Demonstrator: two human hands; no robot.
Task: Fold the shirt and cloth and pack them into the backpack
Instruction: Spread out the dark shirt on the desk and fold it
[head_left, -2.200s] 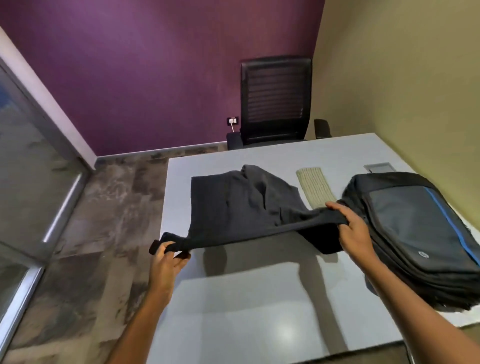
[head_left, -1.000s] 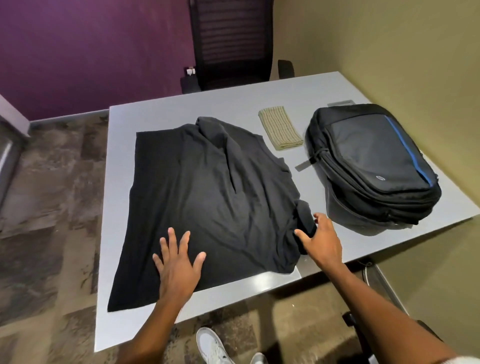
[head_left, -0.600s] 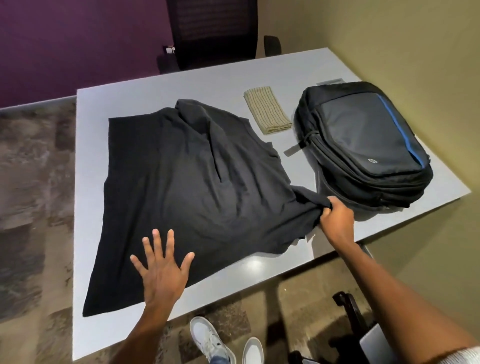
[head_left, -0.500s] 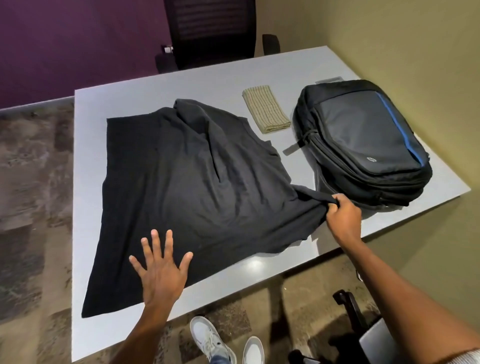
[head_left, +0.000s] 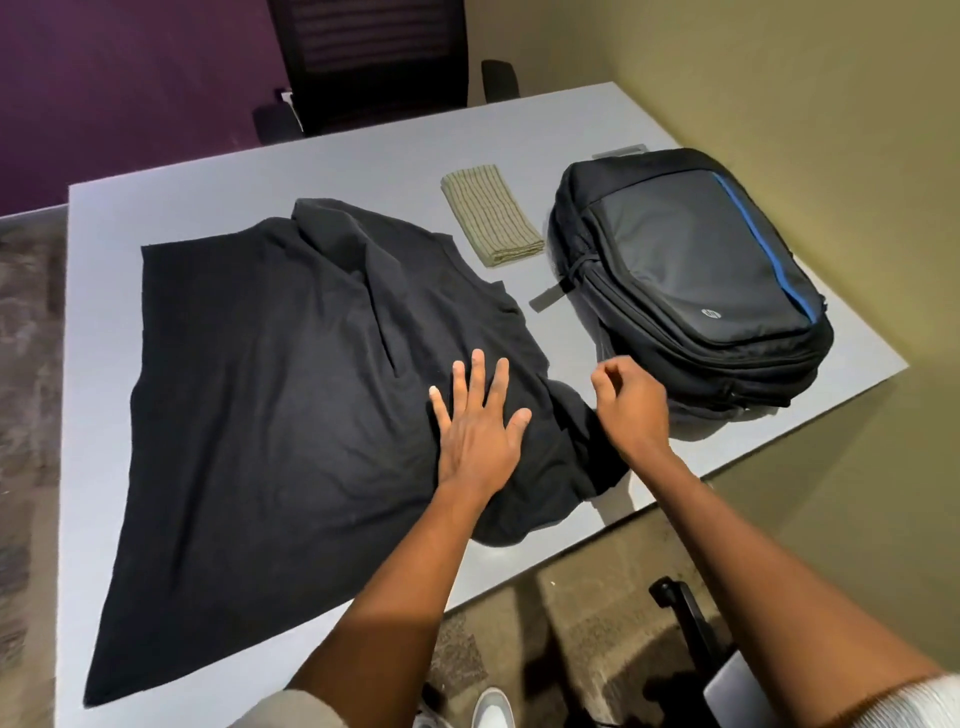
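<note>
A black shirt (head_left: 270, 395) lies spread over the left and middle of the grey table (head_left: 363, 166), wrinkled near its far edge and bunched at its right end. My left hand (head_left: 478, 421) rests flat on the shirt's right part, fingers spread. My right hand (head_left: 631, 405) hovers just right of it, above the bunched right end, fingers loosely curled and holding nothing. A folded beige striped cloth (head_left: 491, 215) lies beyond the shirt. The black backpack (head_left: 685, 280) with a blue stripe lies flat and zipped at the right.
A black office chair (head_left: 374, 57) stands behind the table's far edge. A second chair's arm (head_left: 680, 608) shows below the near right edge, and my shoes (head_left: 491, 709) are at the bottom. A tan wall runs along the right.
My right hand has let go of the shirt's right end and lifted off it. My left hand has moved from the near hem rightward onto the shirt's right part.
</note>
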